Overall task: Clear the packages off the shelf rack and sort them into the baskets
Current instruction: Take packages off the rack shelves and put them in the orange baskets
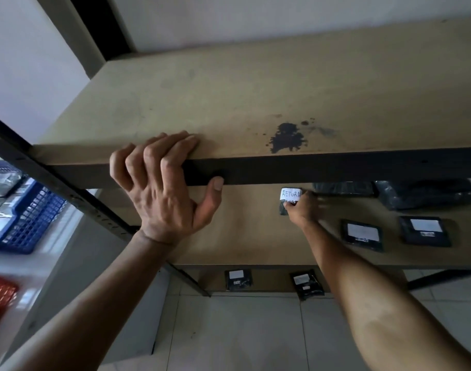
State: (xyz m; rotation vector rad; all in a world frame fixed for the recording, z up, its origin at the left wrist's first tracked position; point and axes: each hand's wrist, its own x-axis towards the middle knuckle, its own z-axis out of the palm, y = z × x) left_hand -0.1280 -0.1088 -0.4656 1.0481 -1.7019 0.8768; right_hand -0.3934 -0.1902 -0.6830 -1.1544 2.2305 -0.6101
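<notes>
My left hand [162, 183] grips the black front rail of the top shelf [255, 89], fingers on the board and thumb under the rail. On the middle shelf [242, 236], my right hand [302, 210] pinches a small black package [289, 198] with a white label reading RETURN. Two black packages with white labels [362, 234] [424, 231] lie to its right on the same shelf. Larger black bags [427, 194] lie at the back, partly hidden by the rail. Two more labelled packages [238, 280] [306, 283] sit on the bottom shelf.
A blue basket [28, 218] holding wrapped packages stands on the floor at the left, beyond the rack's black post [68, 191]. A red basket [0, 295] shows at the left edge. White floor tiles [242, 333] lie below the rack.
</notes>
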